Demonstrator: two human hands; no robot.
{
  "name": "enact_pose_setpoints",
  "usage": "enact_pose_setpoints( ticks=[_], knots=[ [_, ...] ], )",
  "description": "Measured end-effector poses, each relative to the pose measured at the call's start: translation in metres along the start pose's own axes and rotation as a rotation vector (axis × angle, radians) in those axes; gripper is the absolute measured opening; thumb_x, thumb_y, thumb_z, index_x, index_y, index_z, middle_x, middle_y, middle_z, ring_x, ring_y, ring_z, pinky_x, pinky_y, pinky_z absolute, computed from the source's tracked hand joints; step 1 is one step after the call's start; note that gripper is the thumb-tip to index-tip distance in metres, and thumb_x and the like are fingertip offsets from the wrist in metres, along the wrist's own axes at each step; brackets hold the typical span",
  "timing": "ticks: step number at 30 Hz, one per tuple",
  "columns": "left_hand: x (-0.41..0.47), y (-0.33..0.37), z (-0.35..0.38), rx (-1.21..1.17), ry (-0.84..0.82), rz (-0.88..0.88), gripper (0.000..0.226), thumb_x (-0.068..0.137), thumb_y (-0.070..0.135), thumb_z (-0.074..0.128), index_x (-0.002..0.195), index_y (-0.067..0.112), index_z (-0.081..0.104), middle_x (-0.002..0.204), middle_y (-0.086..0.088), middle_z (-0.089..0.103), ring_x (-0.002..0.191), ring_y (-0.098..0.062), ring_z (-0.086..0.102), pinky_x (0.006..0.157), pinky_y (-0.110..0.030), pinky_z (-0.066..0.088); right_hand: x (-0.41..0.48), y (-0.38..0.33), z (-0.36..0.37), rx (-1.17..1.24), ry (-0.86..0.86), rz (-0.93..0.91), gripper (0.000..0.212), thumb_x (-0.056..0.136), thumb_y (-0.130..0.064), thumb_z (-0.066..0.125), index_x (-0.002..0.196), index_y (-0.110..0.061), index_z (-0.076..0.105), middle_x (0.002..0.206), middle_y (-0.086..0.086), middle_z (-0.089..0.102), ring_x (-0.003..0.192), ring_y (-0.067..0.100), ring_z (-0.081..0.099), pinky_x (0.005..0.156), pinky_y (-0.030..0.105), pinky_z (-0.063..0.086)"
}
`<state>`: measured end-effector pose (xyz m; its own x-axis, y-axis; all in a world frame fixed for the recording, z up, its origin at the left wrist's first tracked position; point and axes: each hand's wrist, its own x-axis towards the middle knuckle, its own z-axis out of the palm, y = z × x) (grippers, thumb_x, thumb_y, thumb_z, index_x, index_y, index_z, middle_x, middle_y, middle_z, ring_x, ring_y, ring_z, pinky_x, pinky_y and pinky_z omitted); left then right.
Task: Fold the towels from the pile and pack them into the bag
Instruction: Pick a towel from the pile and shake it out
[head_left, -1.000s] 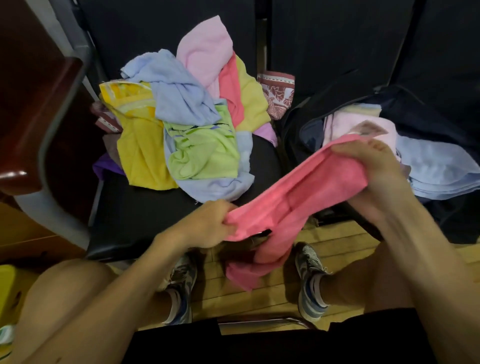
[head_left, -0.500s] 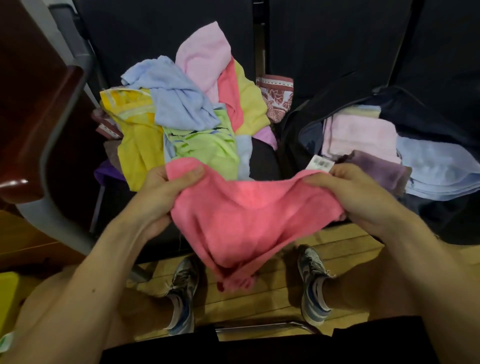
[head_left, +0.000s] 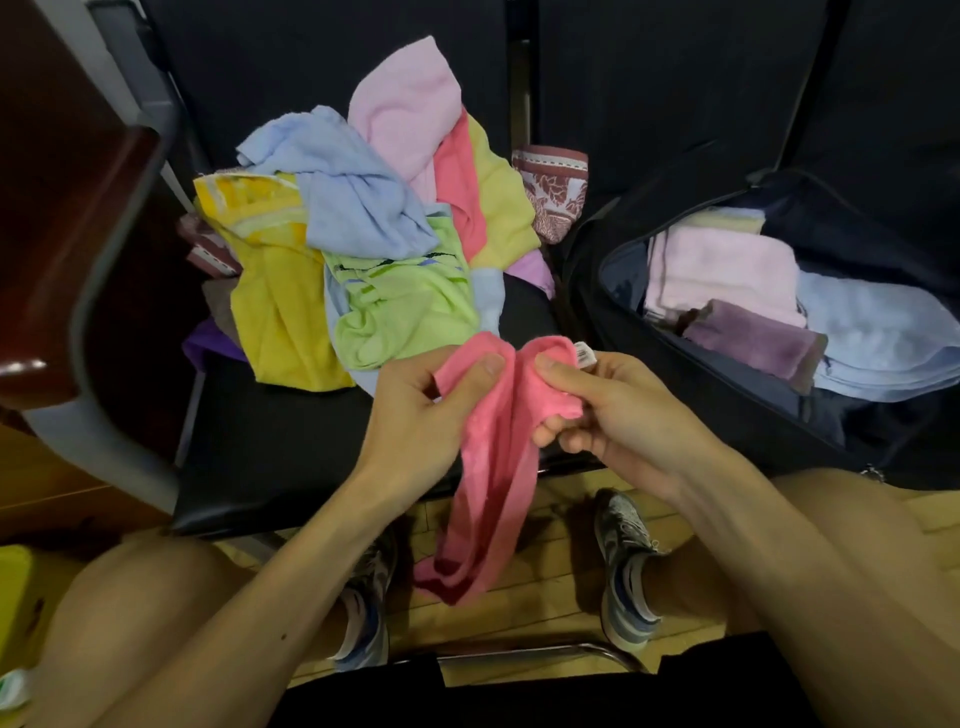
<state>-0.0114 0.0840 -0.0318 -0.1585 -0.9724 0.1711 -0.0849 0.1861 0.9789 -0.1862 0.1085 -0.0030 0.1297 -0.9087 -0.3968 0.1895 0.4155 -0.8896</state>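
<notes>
A pink towel hangs down between my knees, doubled lengthwise. My left hand pinches one top corner and my right hand pinches the other, the two corners side by side; a white tag sticks out by my right thumb. Behind them a pile of towels in blue, yellow, green and pale pink lies on a black seat. To the right an open dark bag holds folded pale pink, purple and light blue towels.
A dark wooden armrest with a grey frame stands at the left. A patterned maroon towel lies behind the pile. My shoes rest on a wooden floor below, and a metal chair bar crosses near my lap.
The pink towel was spread wide between my hands; they have come together, bringing its two top corners side by side, so it now hangs narrow and long.
</notes>
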Motion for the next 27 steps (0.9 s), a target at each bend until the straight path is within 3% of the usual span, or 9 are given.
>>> enact_pose_setpoints(
  ticks=[4,7,12,15,18,20,24,27],
  knots=[
    [0.0,-0.006,0.001,0.036,-0.057,0.01,0.032,0.095,0.015,0.064,0.075,-0.01,0.064,0.062,-0.013,0.055,0.061,-0.008,0.049,0.059,-0.019,0.04,0.001,0.004,0.006,0.046,-0.017,-0.007,0.022,0.094,-0.018,0.062,0.078,-0.004,0.069,0.063,0.016,0.069,0.056,0.017,0.069,0.045,0.017,0.048],
    [-0.002,-0.007,0.003,0.041,-0.108,0.009,0.026,0.096,0.02,0.063,0.08,0.0,0.071,0.07,-0.009,0.061,0.067,-0.007,0.055,0.067,-0.018,0.043,0.001,0.004,0.007,0.033,-0.039,-0.007,0.023,0.095,-0.014,0.061,0.078,-0.003,0.071,0.07,0.018,0.071,0.063,0.02,0.071,0.05,0.018,0.053],
    [-0.007,-0.002,0.006,0.023,-0.25,0.039,0.018,0.099,0.03,0.057,0.091,0.03,0.073,0.086,0.013,0.069,0.086,-0.002,0.063,0.08,-0.016,0.045,0.001,0.003,0.008,0.086,-0.022,0.027,0.015,0.094,-0.007,0.06,0.095,0.003,0.071,0.084,0.021,0.074,0.075,0.024,0.074,0.061,0.021,0.059],
    [-0.008,0.001,0.003,-0.02,-0.341,0.023,0.02,0.091,0.033,0.062,0.107,0.028,0.074,0.104,0.003,0.069,0.104,-0.011,0.064,0.089,-0.022,0.05,0.002,0.003,0.007,0.086,-0.005,0.021,0.019,0.095,-0.005,0.058,0.109,0.004,0.068,0.098,0.021,0.074,0.085,0.024,0.074,0.073,0.028,0.062],
    [-0.01,-0.005,0.004,0.122,-0.332,0.019,0.029,0.084,0.02,0.077,0.112,0.021,0.074,0.109,0.003,0.066,0.106,-0.014,0.064,0.089,-0.031,0.054,-0.001,0.004,0.008,0.008,-0.062,0.019,0.017,0.094,-0.004,0.058,0.106,-0.003,0.071,0.101,0.016,0.075,0.095,0.023,0.073,0.085,0.034,0.06],
    [-0.01,-0.008,0.006,0.197,-0.293,-0.002,0.028,0.086,0.009,0.073,0.112,0.019,0.074,0.106,0.008,0.065,0.101,-0.012,0.064,0.086,-0.032,0.055,-0.002,0.006,0.012,-0.015,-0.081,0.032,0.016,0.093,-0.004,0.062,0.105,-0.008,0.072,0.1,0.013,0.076,0.092,0.02,0.074,0.082,0.034,0.061],
    [-0.008,-0.009,0.004,0.239,-0.301,0.001,0.024,0.094,0.005,0.062,0.104,0.023,0.074,0.098,0.012,0.066,0.096,-0.006,0.063,0.081,-0.018,0.049,-0.001,0.004,0.01,-0.039,-0.093,0.085,0.014,0.093,-0.015,0.065,0.103,-0.01,0.072,0.098,0.012,0.076,0.091,0.024,0.074,0.08,0.036,0.061],
    [-0.003,-0.007,-0.004,0.183,-0.341,-0.001,0.019,0.099,0.018,0.054,0.098,0.027,0.072,0.087,0.007,0.067,0.084,-0.006,0.061,0.077,-0.021,0.045,-0.002,-0.002,-0.001,-0.307,-0.065,0.094,0.04,0.088,-0.041,0.067,0.103,-0.004,0.068,0.089,0.01,0.076,0.08,0.018,0.074,0.068,0.028,0.056]
  ],
)
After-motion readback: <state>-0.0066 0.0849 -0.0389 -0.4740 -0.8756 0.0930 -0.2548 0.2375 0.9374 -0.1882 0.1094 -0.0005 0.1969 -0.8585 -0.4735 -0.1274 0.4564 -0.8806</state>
